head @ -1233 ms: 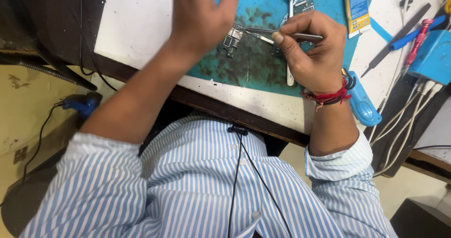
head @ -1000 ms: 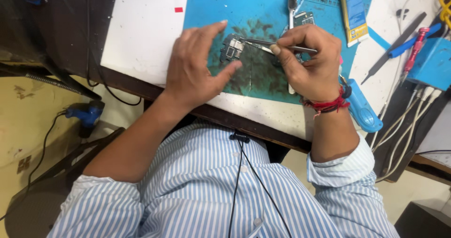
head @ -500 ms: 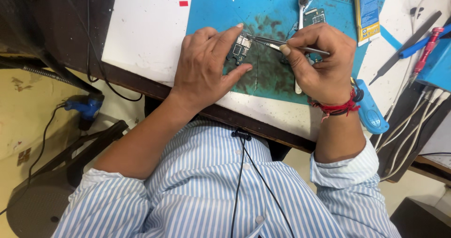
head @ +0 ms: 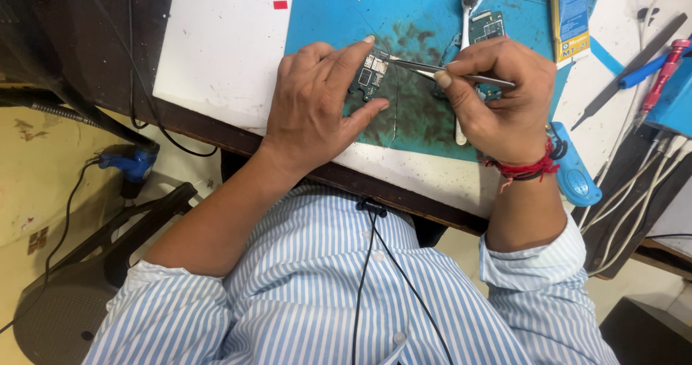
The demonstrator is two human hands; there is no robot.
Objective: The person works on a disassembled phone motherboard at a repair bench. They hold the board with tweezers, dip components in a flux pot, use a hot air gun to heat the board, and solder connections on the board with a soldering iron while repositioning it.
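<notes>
Blue mat (head: 425, 127) — circuit board (head: 369, 77) under left hand (head: 317, 105) grip, tweezers (head: 447, 72) touching.

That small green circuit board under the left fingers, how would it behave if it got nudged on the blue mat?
The small green circuit board looks thin, flat and rigid, so probably light and apt to slide. The left hand pins it, suggesting it shifts easily. Its tiny components likely make it fragile under the metal tweezers.
</notes>
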